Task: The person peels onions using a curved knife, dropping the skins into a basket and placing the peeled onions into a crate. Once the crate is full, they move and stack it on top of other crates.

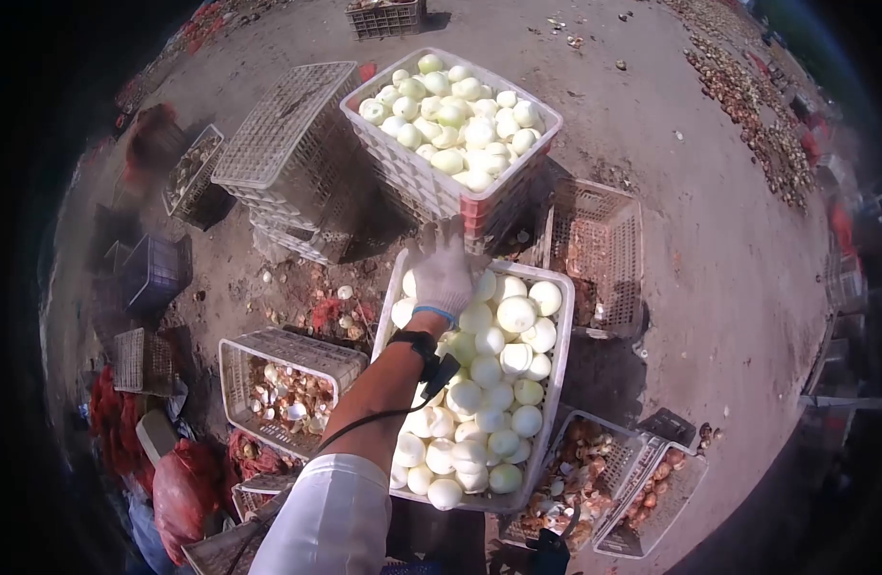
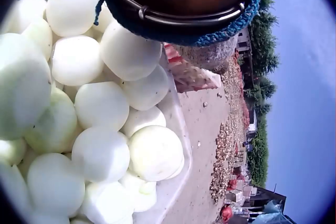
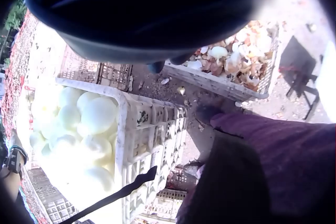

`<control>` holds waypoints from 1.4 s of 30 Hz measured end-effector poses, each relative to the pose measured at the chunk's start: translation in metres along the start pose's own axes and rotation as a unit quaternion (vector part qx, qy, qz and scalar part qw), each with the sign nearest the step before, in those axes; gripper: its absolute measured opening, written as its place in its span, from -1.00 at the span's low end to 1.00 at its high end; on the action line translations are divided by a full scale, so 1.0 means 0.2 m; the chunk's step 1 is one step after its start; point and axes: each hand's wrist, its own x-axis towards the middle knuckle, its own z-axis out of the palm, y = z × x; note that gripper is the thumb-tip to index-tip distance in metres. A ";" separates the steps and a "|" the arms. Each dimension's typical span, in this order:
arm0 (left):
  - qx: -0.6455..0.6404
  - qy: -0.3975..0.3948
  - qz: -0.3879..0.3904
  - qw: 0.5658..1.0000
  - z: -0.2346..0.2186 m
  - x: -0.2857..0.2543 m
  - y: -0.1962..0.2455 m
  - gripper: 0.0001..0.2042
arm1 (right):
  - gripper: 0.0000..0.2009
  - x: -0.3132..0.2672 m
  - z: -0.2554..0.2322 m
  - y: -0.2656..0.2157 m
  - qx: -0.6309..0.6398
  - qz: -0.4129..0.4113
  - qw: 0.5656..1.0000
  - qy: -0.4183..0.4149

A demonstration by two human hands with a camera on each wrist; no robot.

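My left hand (image 1: 443,270), in a pale glove with a blue cuff, reaches over the far rim of a white plastic crate (image 1: 557,402). Its fingers look spread and fairly straight, pointing toward the stacked crates beyond. Peeled white onions (image 1: 465,396) fill the crate to the brim, some tinged green. In the left wrist view the glove (image 2: 212,55) shows behind the blue knitted band, past the onions (image 2: 102,106). My right hand is not visible; a big dark shape (image 3: 152,19) covers the top of the right wrist view, above the crate's side (image 3: 142,145).
Another full onion crate (image 1: 546,117) tops a stack straight ahead. Left of it stand stacked upturned crates (image 1: 287,125). Crates of peelings (image 1: 292,383) flank the onions, with an open crate (image 1: 599,244) at the right. Red mesh sacks (image 1: 187,489) lie at lower left.
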 end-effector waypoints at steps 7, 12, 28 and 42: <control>0.080 -0.008 0.078 0.994 0.21 -0.08 -0.03 -0.25 | -0.64 0.14 -0.06 -0.40 0.287 0.462 0.837 0.066; 0.091 0.017 0.045 0.995 0.27 -0.06 -0.02 -0.24 | -0.67 0.15 -0.06 -0.41 0.317 0.438 0.837 0.081; -0.213 -0.297 0.158 0.917 -0.09 -1.49 -0.02 -0.07 | -0.69 0.16 0.00 -0.28 0.351 0.436 0.826 0.072; -0.807 -0.139 -0.327 0.471 -0.23 -0.80 -0.10 -0.27 | -0.68 0.54 0.00 -0.51 0.326 0.371 0.869 0.005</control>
